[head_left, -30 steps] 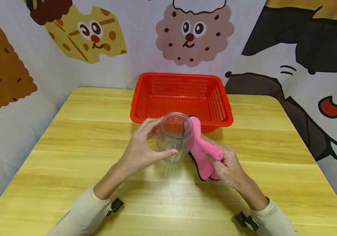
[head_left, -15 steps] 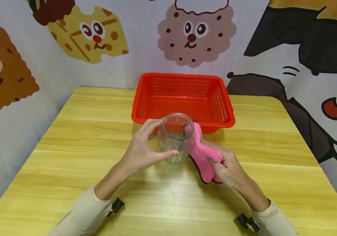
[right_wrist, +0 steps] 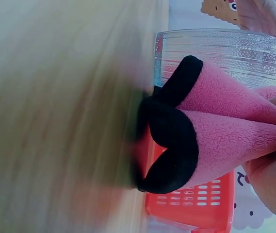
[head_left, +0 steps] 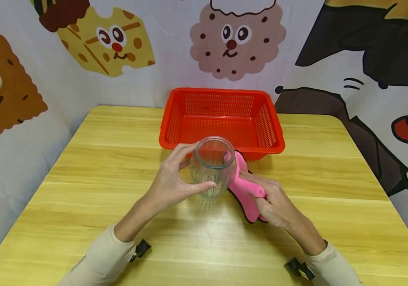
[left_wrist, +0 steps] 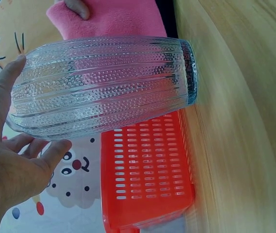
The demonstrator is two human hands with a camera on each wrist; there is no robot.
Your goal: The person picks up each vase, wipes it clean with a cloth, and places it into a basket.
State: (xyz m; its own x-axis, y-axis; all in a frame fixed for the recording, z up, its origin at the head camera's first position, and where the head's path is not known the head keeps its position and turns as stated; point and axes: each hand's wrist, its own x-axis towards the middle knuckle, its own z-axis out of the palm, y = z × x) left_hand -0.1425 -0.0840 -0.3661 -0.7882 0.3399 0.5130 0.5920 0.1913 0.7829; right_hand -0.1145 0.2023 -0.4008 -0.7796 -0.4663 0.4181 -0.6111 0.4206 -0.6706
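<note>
A clear glass jar [head_left: 212, 178] with ribbed, dotted sides stands upright on the wooden table, its mouth facing up. My left hand [head_left: 170, 178] grips it from the left near the top, thumb in front and fingers behind, as the left wrist view also shows around the jar [left_wrist: 104, 87]. My right hand [head_left: 275, 200] holds a bunched pink cloth [head_left: 247, 198] with black edging against the jar's right side. In the right wrist view the cloth [right_wrist: 225, 126] hangs in folds from the right hand [right_wrist: 273, 184], its black hem low beside the glass.
Directly behind the jar sits a red plastic basket [head_left: 222, 93] with slotted walls, close to the table's back edge. The wooden table [head_left: 82, 222] extends to both sides. Curtains with cartoon prints [head_left: 230, 43] hang behind and at the sides.
My right hand has slid the pink cloth slightly down and toward me along the jar's right side. The left hand and the jar have stayed nearly in place.
</note>
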